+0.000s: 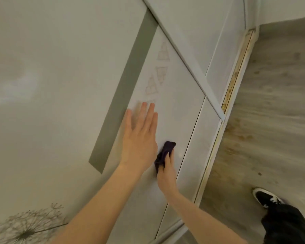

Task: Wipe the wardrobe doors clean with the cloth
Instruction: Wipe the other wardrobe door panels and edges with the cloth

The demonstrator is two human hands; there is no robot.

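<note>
L hand [139, 138] lay flat on the door [176, 106], fingers straight & close together, palm pressed to the panel. R hand [166, 171] gripped the cloth [164, 154]: a dark, bunched wad w/ fingers curled round it, the free end poking out past the fingertips. The cloth touched the door just beside the heel of the L hand, approx. mid-panel. Faint triangle marks [158, 74] ran up the panel beyond the L fingertips, and a grey strip [123, 88] edged the door on the wall side. The floor [271, 103] and one shoe [266, 196] showed off to the R.

Step in hand, as I read it: wiping this panel while the L hand steadied it.

To do it well:
- The cloth was too balled up, so little of it met the surface. Better to open it flatter under the palm for more contact.
- Work in overlapping strokes, top to bottom, so streaks don't get left.
- Keep the L hand on parts not yet wiped, or lift it off, since a bare palm prob. leaves prints on a pale panel.
- Go easy over the triangles. Couldn't tell if they were print, stickers or residue, so hard rubbing might lift them.
- Run the cloth along the panel seams & frame edges, where dust likely sits.
</note>
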